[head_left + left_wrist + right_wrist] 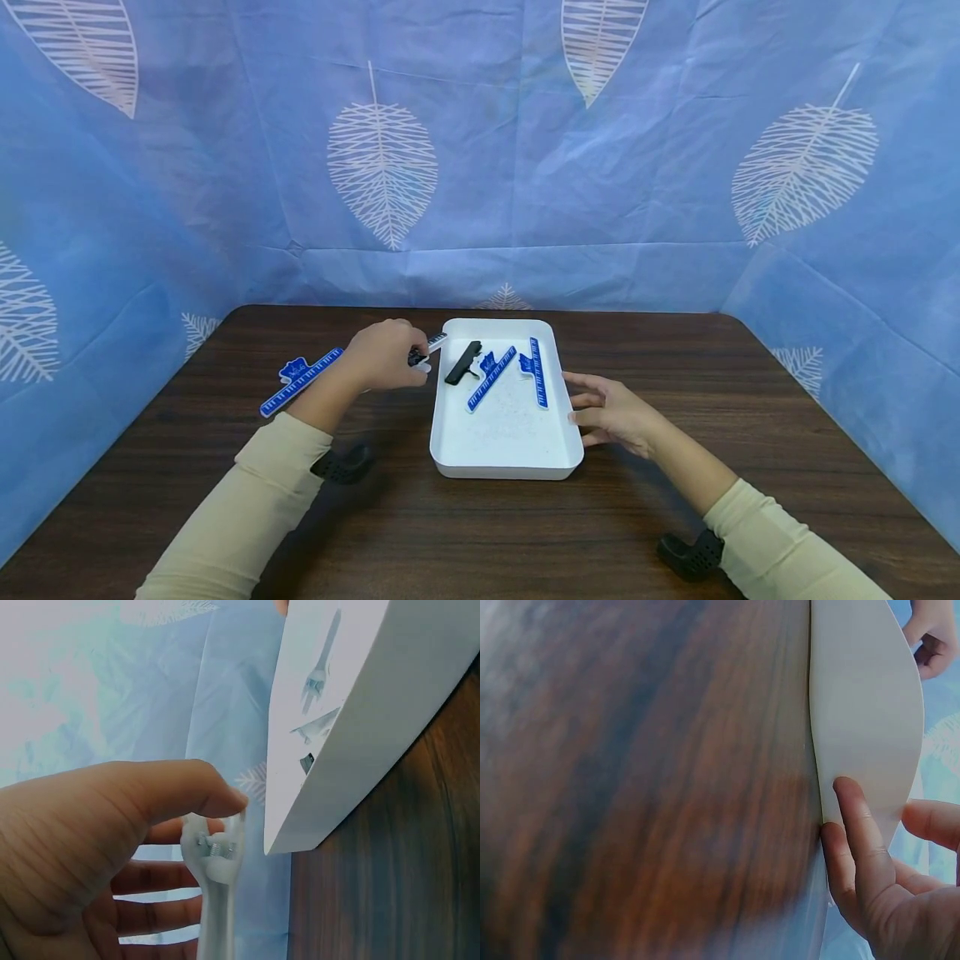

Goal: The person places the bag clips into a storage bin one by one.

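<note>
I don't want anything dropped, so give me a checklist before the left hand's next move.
1. White clip secure: ok, the left hand holds it between thumb and fingers.
2. Tray steadied: ok, the right hand touches its side.
3. Space inside the tray: ok, no clips lie at the near end.
4. White clip clear of the tray's rim: cannot tell, they overlap in the head view.
5. Leftmost blue clip in the tray: not ok, it lies on the table.
</note>
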Demonstrator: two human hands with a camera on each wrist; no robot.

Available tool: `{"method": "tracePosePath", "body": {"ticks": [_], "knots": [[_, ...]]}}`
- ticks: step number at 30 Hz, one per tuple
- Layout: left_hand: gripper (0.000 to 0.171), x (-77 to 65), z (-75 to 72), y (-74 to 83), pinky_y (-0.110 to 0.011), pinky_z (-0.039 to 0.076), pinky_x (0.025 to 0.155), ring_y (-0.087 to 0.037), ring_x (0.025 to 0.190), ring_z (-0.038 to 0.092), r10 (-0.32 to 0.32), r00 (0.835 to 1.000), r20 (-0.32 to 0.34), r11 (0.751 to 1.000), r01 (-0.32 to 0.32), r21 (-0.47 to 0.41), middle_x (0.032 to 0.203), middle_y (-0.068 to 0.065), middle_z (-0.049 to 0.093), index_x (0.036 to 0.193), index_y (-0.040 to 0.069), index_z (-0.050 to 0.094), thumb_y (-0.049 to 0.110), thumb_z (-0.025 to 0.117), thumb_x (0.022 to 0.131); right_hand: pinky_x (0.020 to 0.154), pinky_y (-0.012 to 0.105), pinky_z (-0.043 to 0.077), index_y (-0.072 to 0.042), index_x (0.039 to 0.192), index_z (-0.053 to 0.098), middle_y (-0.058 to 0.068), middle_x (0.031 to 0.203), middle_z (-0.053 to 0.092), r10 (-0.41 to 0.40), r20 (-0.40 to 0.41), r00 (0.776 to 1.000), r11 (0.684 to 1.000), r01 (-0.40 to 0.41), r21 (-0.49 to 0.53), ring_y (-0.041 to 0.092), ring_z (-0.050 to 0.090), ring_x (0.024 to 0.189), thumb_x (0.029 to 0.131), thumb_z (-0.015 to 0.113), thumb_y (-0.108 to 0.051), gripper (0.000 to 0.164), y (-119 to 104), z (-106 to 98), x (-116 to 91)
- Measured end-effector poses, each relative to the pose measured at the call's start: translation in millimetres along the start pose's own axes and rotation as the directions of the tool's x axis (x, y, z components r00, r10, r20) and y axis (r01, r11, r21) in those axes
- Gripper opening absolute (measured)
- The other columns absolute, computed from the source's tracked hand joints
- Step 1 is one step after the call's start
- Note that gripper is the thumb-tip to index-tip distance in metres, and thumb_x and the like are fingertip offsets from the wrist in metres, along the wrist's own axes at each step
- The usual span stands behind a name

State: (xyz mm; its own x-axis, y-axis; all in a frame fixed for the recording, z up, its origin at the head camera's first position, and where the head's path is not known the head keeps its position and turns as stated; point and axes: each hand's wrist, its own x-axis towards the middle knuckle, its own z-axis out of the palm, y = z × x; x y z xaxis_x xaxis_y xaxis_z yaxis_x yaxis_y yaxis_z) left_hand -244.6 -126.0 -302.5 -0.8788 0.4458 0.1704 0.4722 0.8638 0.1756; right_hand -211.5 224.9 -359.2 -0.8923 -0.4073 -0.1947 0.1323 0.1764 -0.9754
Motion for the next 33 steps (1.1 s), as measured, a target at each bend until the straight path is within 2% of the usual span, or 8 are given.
{"method": "tracePosePath", "body": {"ticks": [7,16,25,33], "knots": [[0.033,12.8,1.2,9.2,-0.032,0.048,0.063,-0.018,0.078,0.052,-0.033,0.999,0.0,0.999,0.033,0.026,0.095,-0.001,0.065,0.105,0.015,0.075,0.031,0.077,0.077,0.079,0.05,0.055,0.0,0.154,0.019,0.035,0.134,0.045,-0.005,-0.005,1.0,1.0,0.005,-0.008,0.037,0.065,0.103,0.092,0.059,0.005,0.074,0.6,-0.6,1.0],[0.032,30.5,6.0,18.6,-0.03,0.04,0.055,-0.016,0.072,0.051,-0.029,1.0,0.0,0.998,0.029,0.047,0.084,0.003,0.06,0.104,0.017,0.075,0.032,0.075,0.076,0.078,0.048,0.056,-0.001,0.154,0.02,0.035,0.133,0.045,0.003,-0.024,1.0,1.0,-0.003,-0.012,0.037,0.066,0.101,0.091,0.06,0.005,0.075,-0.5,1.1,2.5],[0.034,46.6,13.0,26.1,-0.03,0.044,0.055,-0.015,0.07,0.052,-0.043,0.999,0.004,0.998,0.042,0.053,0.083,0.004,0.063,0.108,0.018,0.075,0.033,0.075,0.078,0.08,0.049,0.055,-0.001,0.154,0.02,0.035,0.134,0.044,0.009,-0.024,1.0,1.0,-0.01,-0.005,0.037,0.065,0.103,0.091,0.06,0.005,0.074,-1.7,1.8,3.0],[0.034,61.2,16.1,34.7,-0.03,0.048,0.059,-0.015,0.072,0.055,-0.1,0.994,0.038,0.995,0.099,0.018,0.085,0.005,0.065,0.108,0.017,0.073,0.035,0.075,0.079,0.08,0.049,0.055,-0.001,0.154,0.018,0.035,0.134,0.044,-0.002,-0.003,1.0,1.0,0.002,0.011,0.036,0.065,0.103,0.092,0.059,0.005,0.075,-1.0,0.4,2.9]]}}
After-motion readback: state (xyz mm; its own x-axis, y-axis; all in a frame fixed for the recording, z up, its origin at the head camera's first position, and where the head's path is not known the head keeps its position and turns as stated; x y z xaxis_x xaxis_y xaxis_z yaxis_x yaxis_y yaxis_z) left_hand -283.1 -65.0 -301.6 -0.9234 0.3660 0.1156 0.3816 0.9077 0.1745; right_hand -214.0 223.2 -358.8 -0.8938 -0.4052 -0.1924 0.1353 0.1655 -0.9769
